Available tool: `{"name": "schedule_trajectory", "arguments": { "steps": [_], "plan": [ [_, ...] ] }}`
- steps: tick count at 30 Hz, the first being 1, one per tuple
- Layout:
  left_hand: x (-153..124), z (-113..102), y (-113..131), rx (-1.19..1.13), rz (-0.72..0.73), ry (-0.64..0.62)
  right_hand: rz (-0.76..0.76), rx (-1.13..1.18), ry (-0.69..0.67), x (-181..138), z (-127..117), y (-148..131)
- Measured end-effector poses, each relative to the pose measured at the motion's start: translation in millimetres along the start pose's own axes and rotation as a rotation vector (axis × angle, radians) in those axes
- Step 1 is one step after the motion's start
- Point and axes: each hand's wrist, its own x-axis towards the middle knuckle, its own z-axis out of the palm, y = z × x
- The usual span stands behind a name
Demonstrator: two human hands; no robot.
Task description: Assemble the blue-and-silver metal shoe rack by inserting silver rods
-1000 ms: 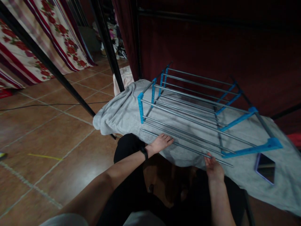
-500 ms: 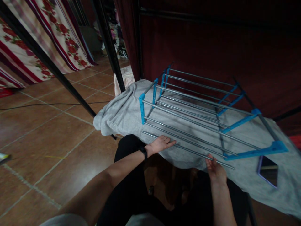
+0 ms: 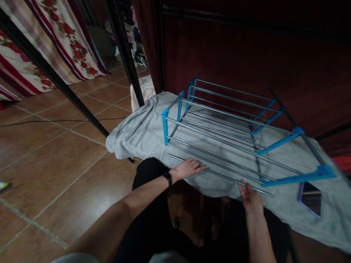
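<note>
A rack of grey metal rods and blue plastic side pieces (image 3: 227,128) lies on a grey cloth (image 3: 137,133). My left hand (image 3: 188,168) rests flat on the cloth, fingers stretched out and touching the nearest loose rod (image 3: 219,174). A black band is on that wrist. My right hand (image 3: 250,197) is at the cloth's near edge, its fingers curled up onto the same rod further right.
A phone (image 3: 311,194) lies face up on the cloth at the right. Black frame poles (image 3: 123,47) stand at the left, with dark red fabric (image 3: 246,54) behind the rack. Tiled floor (image 3: 55,153) and a floral curtain (image 3: 55,40) are to the left.
Both hands stay on the nearest rod; the left fingers have slid slightly right along it. The view shifted a little.
</note>
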Motion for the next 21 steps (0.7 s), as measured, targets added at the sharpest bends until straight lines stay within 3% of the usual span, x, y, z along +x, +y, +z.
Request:
{"name": "schedule_trajectory", "arguments": {
  "steps": [6,13,21],
  "plan": [
    [0,-3,3,-0.013,-0.035,-0.019,-0.042,0.015,-0.026,-4,2,-1],
    [-1,1,3,-0.070,-0.140,-0.025,-0.008,0.077,0.033,-12,8,-5],
    [-8,5,-24,-0.140,-0.324,-0.005,0.013,0.145,0.066,-26,21,-16]
  ]
}}
